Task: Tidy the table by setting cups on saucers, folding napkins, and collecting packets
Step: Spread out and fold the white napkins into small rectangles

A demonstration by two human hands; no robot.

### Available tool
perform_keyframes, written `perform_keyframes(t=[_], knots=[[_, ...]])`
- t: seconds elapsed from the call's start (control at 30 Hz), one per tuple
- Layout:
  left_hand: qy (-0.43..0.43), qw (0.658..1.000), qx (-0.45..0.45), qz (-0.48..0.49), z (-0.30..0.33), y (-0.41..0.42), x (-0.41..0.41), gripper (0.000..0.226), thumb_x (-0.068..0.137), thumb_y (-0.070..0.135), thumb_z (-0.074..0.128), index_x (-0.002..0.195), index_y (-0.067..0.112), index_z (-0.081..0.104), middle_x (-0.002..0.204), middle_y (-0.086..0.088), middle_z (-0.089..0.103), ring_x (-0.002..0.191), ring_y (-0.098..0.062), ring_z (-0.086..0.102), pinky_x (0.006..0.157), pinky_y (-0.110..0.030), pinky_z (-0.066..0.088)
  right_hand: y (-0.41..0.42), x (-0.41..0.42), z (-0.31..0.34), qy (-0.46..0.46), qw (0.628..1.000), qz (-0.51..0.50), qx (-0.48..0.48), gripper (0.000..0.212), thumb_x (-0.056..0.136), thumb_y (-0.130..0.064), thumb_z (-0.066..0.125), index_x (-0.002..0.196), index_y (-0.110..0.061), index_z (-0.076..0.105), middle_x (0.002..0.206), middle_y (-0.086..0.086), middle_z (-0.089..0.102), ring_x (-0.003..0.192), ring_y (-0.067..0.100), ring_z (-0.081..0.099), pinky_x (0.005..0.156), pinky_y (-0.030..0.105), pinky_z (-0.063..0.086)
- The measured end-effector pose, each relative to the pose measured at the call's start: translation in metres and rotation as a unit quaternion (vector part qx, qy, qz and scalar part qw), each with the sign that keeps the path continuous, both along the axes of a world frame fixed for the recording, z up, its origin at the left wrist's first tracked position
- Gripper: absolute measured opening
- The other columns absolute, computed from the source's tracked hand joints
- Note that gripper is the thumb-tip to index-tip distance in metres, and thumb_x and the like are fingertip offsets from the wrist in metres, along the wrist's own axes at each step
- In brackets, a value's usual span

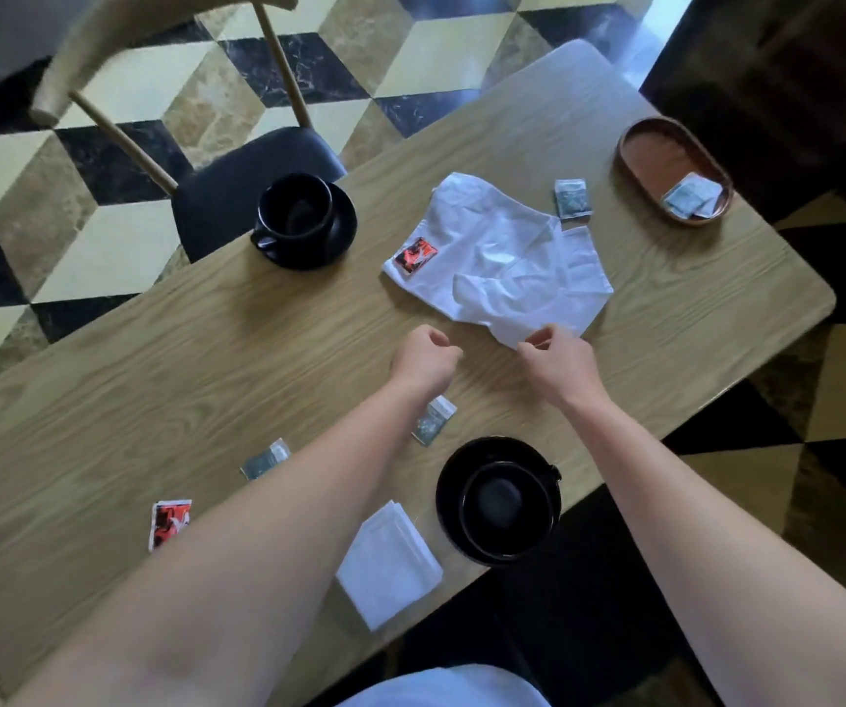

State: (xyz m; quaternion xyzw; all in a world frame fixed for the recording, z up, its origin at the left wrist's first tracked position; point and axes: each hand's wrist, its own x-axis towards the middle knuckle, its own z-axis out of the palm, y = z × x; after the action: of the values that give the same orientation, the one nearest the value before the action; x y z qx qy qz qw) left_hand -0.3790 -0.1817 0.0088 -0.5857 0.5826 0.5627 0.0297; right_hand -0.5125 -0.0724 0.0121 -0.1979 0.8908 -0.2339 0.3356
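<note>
While both forearms reached across the wooden table [165, 349], the crumpled napkin [497, 262] lay straight ahead of the hands, on the far side of them, its longer spread running from its far-left corner down toward its near-right edge. The right hand [558, 362] was the nearer one: its fingertips pinched the napkin's near corner. The left hand [423, 357] hovered just beside that corner, to the napkin's near left, fingers curled into a loose fist and holding nothing, not touching the cloth.

A red packet [414, 256] rested on the napkin's left edge, and would probably slide if the cloth were lifted from the near corner. A grey-green packet [572, 198] lay just beyond the napkin's far-right corner, and farther off in that direction stood the oval tray [645, 160] with packets already in it.

On the near side of the napkin, well apart from it, sat a folded napkin [387, 563], a black cup on its saucer [500, 502], and more loose packets. A second cup and saucer [303, 222] stood to the napkin's left.
</note>
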Motion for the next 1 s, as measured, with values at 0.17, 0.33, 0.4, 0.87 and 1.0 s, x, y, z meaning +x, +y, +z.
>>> perform_keyframes(t=[0.17, 0.33, 0.4, 0.87, 1.0], knots=[[-0.01, 0.974, -0.188, -0.129, -0.02, -0.035, -0.047, 0.053, 0.088, 0.011, 0.062, 0.14, 0.015, 0.05, 0.143, -0.007, 0.047, 0.12, -0.026, 0.056, 0.096, -0.031, 0.044, -0.023, -0.038, -0.011, 0.136, 0.984, 0.103, -0.051, 0.033, 0.092, -0.017, 0.054, 0.125, -0.018, 0.059, 0.134, 0.003, 0.052, 0.1, 0.027, 0.063, 0.075, 0.035, 0.041], [-0.02, 0.921, -0.215, -0.323, -0.028, -0.057, -0.075, 0.075, 0.086, 0.01, 0.065, 0.153, 0.021, 0.035, 0.156, 0.0, 0.04, 0.139, -0.021, 0.042, 0.109, -0.039, 0.041, -0.055, -0.071, -0.023, 0.11, 0.954, 0.275, 0.053, 0.062, 0.09, -0.014, 0.059, 0.148, -0.018, 0.037, 0.146, 0.006, 0.046, 0.115, 0.032, 0.059, 0.076, 0.035, 0.043], [-0.015, 0.924, -0.17, -0.342, -0.026, -0.058, -0.078, 0.074, 0.082, 0.013, 0.071, 0.149, 0.021, 0.041, 0.15, -0.005, 0.047, 0.128, -0.021, 0.049, 0.103, -0.034, 0.044, -0.058, -0.077, -0.024, 0.114, 0.932, 0.326, 0.114, 0.042, 0.089, -0.016, 0.059, 0.13, -0.013, 0.048, 0.125, 0.011, 0.059, 0.099, 0.033, 0.059, 0.071, 0.034, 0.041], [0.088, 0.916, -0.347, -0.182, 0.094, -0.035, -0.001, 0.019, 0.085, 0.03, 0.074, 0.082, 0.013, 0.065, 0.085, 0.003, 0.061, 0.083, -0.016, 0.054, 0.072, -0.031, 0.04, -0.036, -0.081, 0.068, 0.13, 0.929, 0.323, 0.124, 0.024, 0.084, -0.024, 0.066, 0.069, -0.019, 0.049, 0.071, 0.0, 0.05, 0.071, 0.027, 0.054, 0.054, 0.028, 0.034], [0.082, 0.907, -0.388, -0.142, 0.141, -0.042, 0.032, 0.016, 0.084, 0.032, 0.076, 0.084, 0.017, 0.072, 0.076, 0.006, 0.063, 0.094, -0.021, 0.049, 0.083, -0.037, 0.042, -0.055, -0.073, 0.132, 0.154, 0.935, 0.308, 0.079, 0.037, 0.08, -0.028, 0.07, 0.056, -0.019, 0.044, 0.061, 0.001, 0.046, 0.063, 0.027, 0.048, 0.053, 0.03, 0.034]])
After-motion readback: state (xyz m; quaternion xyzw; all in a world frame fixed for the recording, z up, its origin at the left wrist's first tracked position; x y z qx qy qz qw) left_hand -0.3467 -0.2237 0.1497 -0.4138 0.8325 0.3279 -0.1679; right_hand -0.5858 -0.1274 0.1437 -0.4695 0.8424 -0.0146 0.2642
